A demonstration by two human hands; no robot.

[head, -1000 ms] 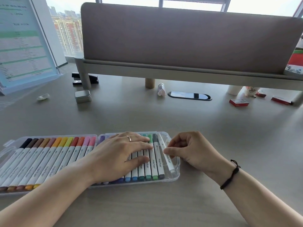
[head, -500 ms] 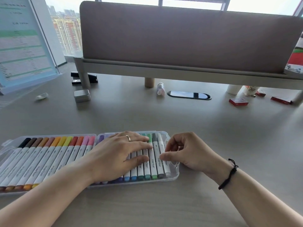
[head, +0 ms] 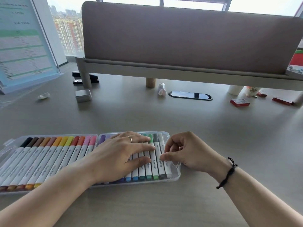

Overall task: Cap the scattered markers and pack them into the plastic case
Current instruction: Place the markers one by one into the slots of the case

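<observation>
1. Head view, near edge of the desk: we see a clear plastic case lying open, two trays side by side, both filled with capped markers in rows.
2. Left tray: markers running black, browns, oranges, yellows, reds, pinks, white barrels toward us.
3. Right tray: purples, blues and greens, ending in a grey marker and a pale marker at the right wall.
4. Left hand: fingers straight, laid flat across the right tray's markers, pressing them. A ring sits on one finger.
5. Right hand: fingers curled, thumb and fingertips pinching at the pale marker by the tray's right wall. We cannot tell how firm the grip is. A black cord bracelet circles the wrist.
6. Farther back: a small metal tin, a black stapler, a crumpled scrap, red boxes, a cable port, and a divider panel on legs.
</observation>
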